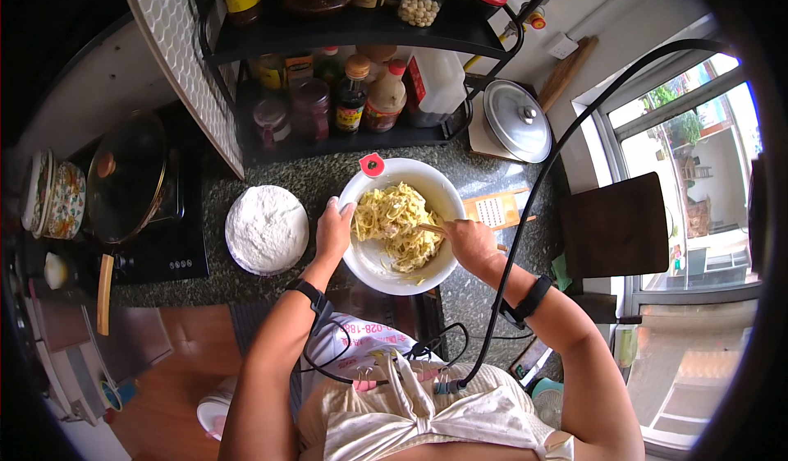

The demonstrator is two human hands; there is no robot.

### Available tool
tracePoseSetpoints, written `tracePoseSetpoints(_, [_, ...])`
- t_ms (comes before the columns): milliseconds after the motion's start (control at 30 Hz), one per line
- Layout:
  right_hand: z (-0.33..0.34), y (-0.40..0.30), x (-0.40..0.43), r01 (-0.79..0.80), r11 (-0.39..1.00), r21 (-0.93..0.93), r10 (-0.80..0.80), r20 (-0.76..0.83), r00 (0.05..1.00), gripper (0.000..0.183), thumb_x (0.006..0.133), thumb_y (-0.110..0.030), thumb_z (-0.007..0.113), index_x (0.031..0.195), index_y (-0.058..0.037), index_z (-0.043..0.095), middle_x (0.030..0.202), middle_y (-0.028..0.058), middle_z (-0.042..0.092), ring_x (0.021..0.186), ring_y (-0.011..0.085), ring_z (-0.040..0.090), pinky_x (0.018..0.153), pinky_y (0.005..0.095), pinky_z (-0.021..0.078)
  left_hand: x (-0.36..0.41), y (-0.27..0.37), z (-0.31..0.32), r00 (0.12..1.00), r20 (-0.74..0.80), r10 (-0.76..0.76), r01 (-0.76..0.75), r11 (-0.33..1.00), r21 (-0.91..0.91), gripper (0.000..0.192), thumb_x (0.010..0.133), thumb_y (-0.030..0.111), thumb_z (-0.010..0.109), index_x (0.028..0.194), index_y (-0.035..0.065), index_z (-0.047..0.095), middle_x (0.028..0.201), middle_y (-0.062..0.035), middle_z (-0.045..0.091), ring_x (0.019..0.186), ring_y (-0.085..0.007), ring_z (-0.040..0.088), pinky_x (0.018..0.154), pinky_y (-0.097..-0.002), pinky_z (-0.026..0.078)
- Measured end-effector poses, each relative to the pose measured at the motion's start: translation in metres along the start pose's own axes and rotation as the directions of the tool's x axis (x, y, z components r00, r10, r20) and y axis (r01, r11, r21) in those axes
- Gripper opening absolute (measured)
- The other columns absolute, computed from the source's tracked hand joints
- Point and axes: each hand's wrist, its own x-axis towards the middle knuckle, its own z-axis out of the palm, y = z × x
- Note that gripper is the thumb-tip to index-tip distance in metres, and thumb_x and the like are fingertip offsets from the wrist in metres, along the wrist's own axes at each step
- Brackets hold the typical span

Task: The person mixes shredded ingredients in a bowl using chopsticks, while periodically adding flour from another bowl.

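Note:
A white mixing bowl (375, 275) sits at the front of the granite counter, holding a clumpy mass of pale yellow shreds (394, 211) coated in batter or flour. My left hand (334, 230) grips the bowl's left rim, thumb on the inner side. In my right hand (471, 242) are wooden chopsticks (433, 229), their tips sunk in the shreds; the fingers hide part of them. Left of the bowl stands a round dish heaped with white flour (266, 229). A wooden-framed grater (491, 211) lies just beyond my right hand.
A black two-tier rack (363, 37) with bottles and jars stands behind the bowl. A lidded pan (126, 178) rests on the cooktop (157, 258) at left. A lidded metal pot (517, 121) is at the back right. A black cable (529, 199) arcs past my right forearm.

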Motion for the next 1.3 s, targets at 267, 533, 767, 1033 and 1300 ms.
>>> tracePoseSetpoints(267, [0.032, -0.005, 0.025, 0.093, 0.985, -0.145, -0.131, -0.279, 0.951, 0.013, 0.074, -0.011, 0.043, 0.07, -0.0049, 0.054, 0.067, 0.0092, 0.057, 0.052, 0.0232, 0.057, 0.044, 0.0332, 0.0456, -0.003, 0.012, 0.002, 0.999, 0.007, -0.039, 0.039, 0.997, -0.066, 0.038, 0.075, 0.026, 0.051, 0.095, -0.0062, 0.046, 0.086, -0.0253, 0.053, 0.084, -0.0363, 0.051, 0.069, -0.0376, 0.041])
tracePoseSetpoints(533, [0.044, -0.026, -0.03, 0.267, 0.963, -0.031, -0.252, 0.24, 0.937, 0.012, 0.071, -0.01, 0.046, 0.077, -0.0057, 0.056, 0.067, 0.0102, 0.059, 0.061, 0.0251, 0.059, 0.051, 0.0339, 0.048, 0.0, -0.002, 0.007, 0.996, -0.062, -0.064, 0.054, 0.988, -0.143, 0.042, 0.075, 0.025, 0.052, 0.095, -0.0114, 0.046, 0.087, -0.0273, 0.052, 0.085, -0.0346, 0.052, 0.07, -0.0353, 0.04])
tracePoseSetpoints(767, [0.043, -0.031, -0.004, 0.209, 0.976, -0.067, -0.214, -0.081, 0.973, 0.013, 0.073, -0.009, 0.044, 0.083, -0.0078, 0.052, 0.072, 0.0087, 0.054, 0.058, 0.0216, 0.057, 0.049, 0.0322, 0.0469, -0.002, 0.005, 0.006, 0.997, -0.043, -0.061, 0.057, 0.995, -0.083, 0.043, 0.075, 0.025, 0.052, 0.097, -0.0113, 0.045, 0.088, -0.0276, 0.052, 0.086, -0.0345, 0.052, 0.071, -0.035, 0.041])
tracePoseSetpoints(1033, [0.018, 0.001, 0.01, 0.086, 0.993, -0.082, -0.102, -0.227, 0.968, 0.012, 0.072, -0.005, 0.045, 0.081, -0.0098, 0.051, 0.074, 0.0069, 0.055, 0.057, 0.0225, 0.057, 0.048, 0.0318, 0.0473, -0.001, -0.003, 0.007, 0.997, -0.013, -0.077, 0.076, 0.992, -0.096, 0.044, 0.076, 0.027, 0.05, 0.102, -0.0078, 0.044, 0.091, -0.0259, 0.052, 0.089, -0.0352, 0.05, 0.074, -0.0364, 0.04])
tracePoseSetpoints(1300, [0.049, -0.034, -0.003, 0.323, 0.946, -0.009, -0.323, -0.009, 0.946, 0.012, 0.072, -0.008, 0.043, 0.079, -0.0034, 0.051, 0.074, 0.0105, 0.057, 0.062, 0.0216, 0.058, 0.052, 0.0305, 0.0474, 0.002, -0.003, 0.01, 0.998, -0.019, -0.067, 0.065, 0.993, -0.103, 0.046, 0.075, 0.025, 0.051, 0.101, -0.0125, 0.042, 0.091, -0.0271, 0.052, 0.087, -0.0336, 0.052, 0.073, -0.0336, 0.04])
